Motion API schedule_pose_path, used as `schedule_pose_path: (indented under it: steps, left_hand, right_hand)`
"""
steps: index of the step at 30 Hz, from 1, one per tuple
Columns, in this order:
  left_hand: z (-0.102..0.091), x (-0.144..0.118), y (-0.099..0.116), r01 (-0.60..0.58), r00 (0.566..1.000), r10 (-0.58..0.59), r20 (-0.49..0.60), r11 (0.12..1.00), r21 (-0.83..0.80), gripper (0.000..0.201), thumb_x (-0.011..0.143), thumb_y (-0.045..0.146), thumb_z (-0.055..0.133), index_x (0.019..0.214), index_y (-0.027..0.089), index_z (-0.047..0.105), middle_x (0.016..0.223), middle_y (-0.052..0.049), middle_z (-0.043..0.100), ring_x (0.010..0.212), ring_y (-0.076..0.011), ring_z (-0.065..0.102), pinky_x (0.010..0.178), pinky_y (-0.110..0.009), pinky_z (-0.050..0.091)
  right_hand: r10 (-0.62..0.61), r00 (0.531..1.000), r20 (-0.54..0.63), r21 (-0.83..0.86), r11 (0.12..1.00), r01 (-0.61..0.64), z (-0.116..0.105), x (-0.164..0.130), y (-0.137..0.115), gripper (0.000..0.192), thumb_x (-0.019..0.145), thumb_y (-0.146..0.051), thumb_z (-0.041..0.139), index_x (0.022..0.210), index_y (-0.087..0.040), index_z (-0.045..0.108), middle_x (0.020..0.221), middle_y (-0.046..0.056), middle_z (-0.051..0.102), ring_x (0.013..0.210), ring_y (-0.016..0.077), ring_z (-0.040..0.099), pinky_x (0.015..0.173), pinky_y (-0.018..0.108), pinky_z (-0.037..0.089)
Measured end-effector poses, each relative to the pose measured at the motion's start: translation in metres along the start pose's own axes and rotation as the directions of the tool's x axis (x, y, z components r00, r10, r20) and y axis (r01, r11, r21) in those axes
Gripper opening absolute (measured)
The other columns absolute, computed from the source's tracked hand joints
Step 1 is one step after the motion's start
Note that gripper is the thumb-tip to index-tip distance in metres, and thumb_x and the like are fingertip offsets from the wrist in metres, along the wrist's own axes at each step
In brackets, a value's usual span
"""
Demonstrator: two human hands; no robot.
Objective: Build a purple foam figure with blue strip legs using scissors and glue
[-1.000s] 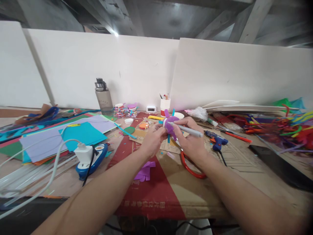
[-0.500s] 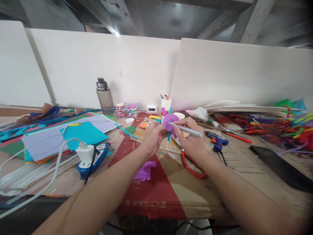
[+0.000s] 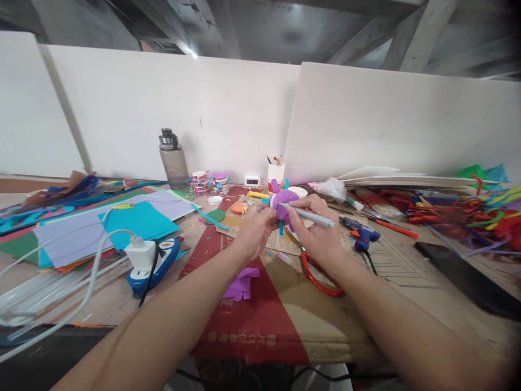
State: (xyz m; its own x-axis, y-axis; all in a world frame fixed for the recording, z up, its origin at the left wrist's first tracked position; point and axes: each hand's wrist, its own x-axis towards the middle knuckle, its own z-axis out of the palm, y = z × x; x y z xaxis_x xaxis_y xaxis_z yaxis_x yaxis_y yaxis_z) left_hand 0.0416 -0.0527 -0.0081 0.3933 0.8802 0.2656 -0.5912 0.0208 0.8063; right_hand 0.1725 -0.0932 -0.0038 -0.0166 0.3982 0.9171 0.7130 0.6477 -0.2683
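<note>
My left hand grips a small round purple disc by its left edge; purple and blue tabs stick out around its rim. Between the fingers of my right hand is a grey pen, its tip at the face of the disc. Whether the tip touches the disc I cannot tell. Below my right hand lie scissors with red handles. A pile of purple paper pieces rests on the cardboard under my left forearm.
At left are coloured paper sheets, a blue power strip with a white plug, and a bottle. To the right sit a blue glue gun, a black phone-like slab and tangled colourful strips. A pen cup stands behind.
Almost nothing differs. Both hands keep hold of the disc and the pen, and the pen has shifted very slightly left; the view has moved a touch.
</note>
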Motion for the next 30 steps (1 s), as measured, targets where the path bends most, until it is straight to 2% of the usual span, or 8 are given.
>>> schedule_pose_path:
  steps: [14,30]
  left_hand:
    - [0.0,-0.0002,0.0009,0.001,1.0,-0.001,-0.001,0.999,0.035,0.008,0.062,0.017,0.065,0.064,0.015,0.057,0.065,0.001,0.056,0.065,-0.0108,0.054,0.073,-0.027,0.047]
    - [-0.0006,0.0002,0.0014,0.0,1.0,0.0,-0.002,0.999,0.032,0.009,0.062,0.017,0.064,0.063,0.015,0.056,0.064,0.001,0.055,0.062,-0.0095,0.051,0.067,-0.024,0.045]
  right_hand:
    - [0.023,1.0,-0.009,-0.059,0.998,-0.024,0.0005,0.0008,0.0011,0.005,0.085,-0.023,0.058,0.08,-0.023,0.058,0.075,0.001,0.065,0.074,0.019,0.061,0.071,0.035,0.044]
    - [0.018,1.0,-0.004,-0.065,0.998,-0.019,0.0,0.0005,0.0003,0.007,0.085,-0.024,0.058,0.079,-0.023,0.058,0.074,0.001,0.065,0.072,0.0189,0.06,0.072,0.035,0.043]
